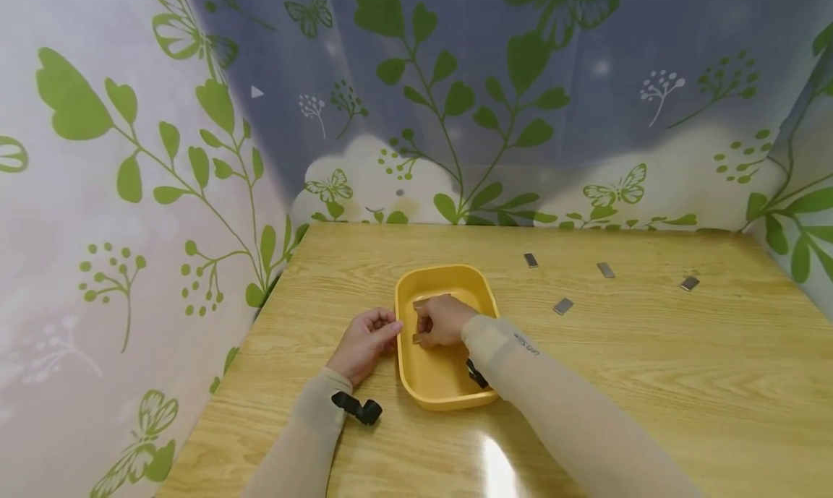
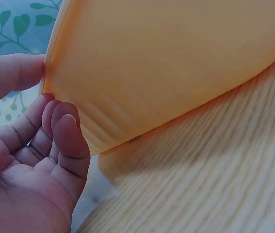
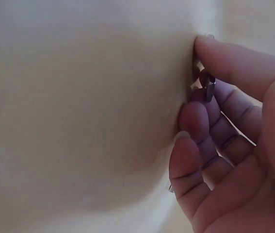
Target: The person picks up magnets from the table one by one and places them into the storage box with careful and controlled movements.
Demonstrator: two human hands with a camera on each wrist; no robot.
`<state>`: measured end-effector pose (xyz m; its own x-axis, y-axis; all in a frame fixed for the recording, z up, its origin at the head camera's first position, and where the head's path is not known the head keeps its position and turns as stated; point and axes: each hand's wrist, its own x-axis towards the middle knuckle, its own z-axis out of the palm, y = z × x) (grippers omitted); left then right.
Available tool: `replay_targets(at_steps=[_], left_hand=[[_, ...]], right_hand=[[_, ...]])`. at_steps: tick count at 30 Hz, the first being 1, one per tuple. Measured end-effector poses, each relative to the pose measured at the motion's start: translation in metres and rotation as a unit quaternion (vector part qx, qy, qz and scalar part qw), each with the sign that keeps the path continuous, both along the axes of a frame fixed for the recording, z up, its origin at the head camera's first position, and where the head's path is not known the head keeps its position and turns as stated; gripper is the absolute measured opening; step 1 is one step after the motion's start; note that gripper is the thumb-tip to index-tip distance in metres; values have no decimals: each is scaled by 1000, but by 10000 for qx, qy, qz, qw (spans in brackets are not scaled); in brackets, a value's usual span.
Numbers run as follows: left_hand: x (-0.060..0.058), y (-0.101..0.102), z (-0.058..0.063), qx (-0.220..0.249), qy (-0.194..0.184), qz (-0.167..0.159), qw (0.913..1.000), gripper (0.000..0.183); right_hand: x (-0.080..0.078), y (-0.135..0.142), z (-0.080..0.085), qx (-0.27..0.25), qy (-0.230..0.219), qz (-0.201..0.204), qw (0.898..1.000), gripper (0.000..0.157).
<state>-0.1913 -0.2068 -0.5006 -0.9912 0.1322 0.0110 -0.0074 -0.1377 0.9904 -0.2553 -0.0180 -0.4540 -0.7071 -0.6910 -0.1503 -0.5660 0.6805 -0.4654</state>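
Note:
A yellow plastic bin [image 1: 449, 402] sits on the wooden table. At its left wall, my left hand [image 1: 367, 345] holds the rim, thumb at the edge and curled fingers against the outside, as the left wrist view shows. My right hand [image 1: 447, 320] reaches down inside the bin, fingers curled. Its thumb and fingertips pinch a small flat metal piece [image 1: 418, 337] close to the bin's floor. Another metal piece [image 1: 419, 304] lies just beyond, partly hidden by the hand. In the right wrist view a metal piece [image 3: 209, 87] shows between thumb and fingers.
Several small grey metal pieces lie apart on the table right of the bin, one [image 1: 563, 306] nearest it and another [image 1: 690, 284] farthest right. A patterned cloth [image 1: 455, 144] hangs behind and at the left of the wooden table [image 1: 651, 382].

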Motion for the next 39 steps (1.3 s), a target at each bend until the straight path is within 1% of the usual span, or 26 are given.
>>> replay_targets(at_steps=[8, 12, 17, 22, 28, 34, 37, 39], left_hand=[[0, 0, 0, 2, 1, 10, 10000, 16], [0, 0, 0, 13, -22, 7, 10000, 16], [0, -1, -1, 13, -20, -34, 10000, 18], [0, -1, -1, 3, 28, -68, 10000, 20], [-1, -2, -1, 14, 47, -54, 10000, 19], [-1, -2, -1, 39, 16, -31, 10000, 19], [0, -1, 0, 26, 1, -18, 10000, 19], [0, -1, 0, 17, 0, -23, 10000, 17]], right_hand=[[0, 0, 1, 52, -33, -120, 9999, 15], [2, 1, 2, -22, -95, -143, 9999, 16], [1, 2, 2, -95, -195, -269, 9994, 16], [0, 2, 1, -185, -59, -255, 9995, 16], [0, 1, 2, -221, 5, -222, 9995, 14], [0, 0, 1, -158, -32, -164, 9997, 20], [0, 0, 1, -72, -9, -265, 9996, 18], [0, 1, 1, -24, 45, -415, 9991, 17]])
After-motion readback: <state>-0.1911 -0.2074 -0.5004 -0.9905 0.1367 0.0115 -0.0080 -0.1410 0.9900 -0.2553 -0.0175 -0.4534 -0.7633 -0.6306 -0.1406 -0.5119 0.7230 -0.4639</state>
